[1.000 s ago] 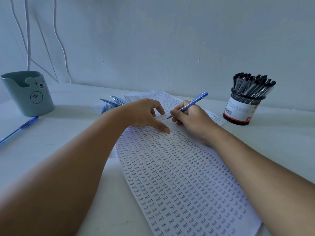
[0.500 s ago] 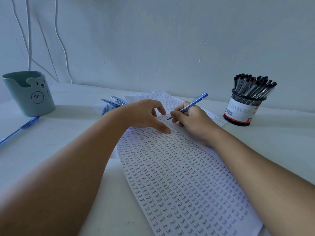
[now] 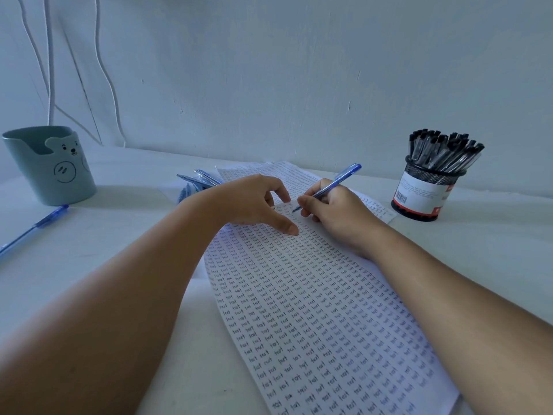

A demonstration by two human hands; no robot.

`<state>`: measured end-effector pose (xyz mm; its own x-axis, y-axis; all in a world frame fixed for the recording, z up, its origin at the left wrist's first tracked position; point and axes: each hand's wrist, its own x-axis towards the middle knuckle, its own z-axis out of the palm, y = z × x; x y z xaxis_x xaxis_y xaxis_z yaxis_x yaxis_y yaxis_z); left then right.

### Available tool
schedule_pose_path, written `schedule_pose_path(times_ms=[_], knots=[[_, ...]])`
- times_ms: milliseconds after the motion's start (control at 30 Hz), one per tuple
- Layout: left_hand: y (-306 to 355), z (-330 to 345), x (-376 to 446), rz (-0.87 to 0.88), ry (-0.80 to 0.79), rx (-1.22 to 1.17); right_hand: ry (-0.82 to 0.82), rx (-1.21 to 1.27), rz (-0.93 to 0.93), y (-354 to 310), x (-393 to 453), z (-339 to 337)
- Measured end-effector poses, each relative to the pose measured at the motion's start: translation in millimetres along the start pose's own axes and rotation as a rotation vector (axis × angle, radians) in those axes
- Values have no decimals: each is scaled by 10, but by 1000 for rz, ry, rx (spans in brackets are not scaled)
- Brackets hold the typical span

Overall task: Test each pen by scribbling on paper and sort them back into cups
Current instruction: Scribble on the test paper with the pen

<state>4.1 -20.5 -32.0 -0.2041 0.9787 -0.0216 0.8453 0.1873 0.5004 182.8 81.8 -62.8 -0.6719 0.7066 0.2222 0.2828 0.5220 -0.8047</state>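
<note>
Head camera, and the right hand (image 3: 335, 211) has its grip pinched around a blue pen (image 3: 332, 184), tip down on the paper (image 3: 314, 310) at the sheet's far end, cap end slanting up and away to the right. Compared with half a second back, almost nothing has shifted: same pinch, same slant, the tip sitting at practically the same spot among the rows of handwritten marks. The left hand (image 3: 254, 202) holds nothing; its grip is wide and relaxed, fingers arched, thumb and fingertips pressing the sheet down just left of the pen tip. That hand hasn't budged either.

The paper lies lengthwise on the white worktop (image 3: 119, 235), running from the near edge out to the hands, covered in small repeated scribbles. Out to the right, well apart from the hands, the black mesh cup (image 3: 425, 190) stands upright and packed with black-capped pens (image 3: 443, 151). Far left, the teal bear cup (image 3: 51, 166) stands upright, and a loose blue pen (image 3: 36, 227) lies on the worktop just in front of it. Behind the left wrist, a small heap of blue pens (image 3: 197, 181) peeks out beside the sheet's far corner. All of these sit exactly where they were a moment ago.
</note>
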Motion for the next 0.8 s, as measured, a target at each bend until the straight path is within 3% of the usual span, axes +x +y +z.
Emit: schedule_pose_path(times_ms=[567,800], knots=[[-11,4,3,1,-1,-14,7,-24,23,-29,-11,-2],[-4,11,7,24,10,-73,107,275,59,3,-19,-30]])
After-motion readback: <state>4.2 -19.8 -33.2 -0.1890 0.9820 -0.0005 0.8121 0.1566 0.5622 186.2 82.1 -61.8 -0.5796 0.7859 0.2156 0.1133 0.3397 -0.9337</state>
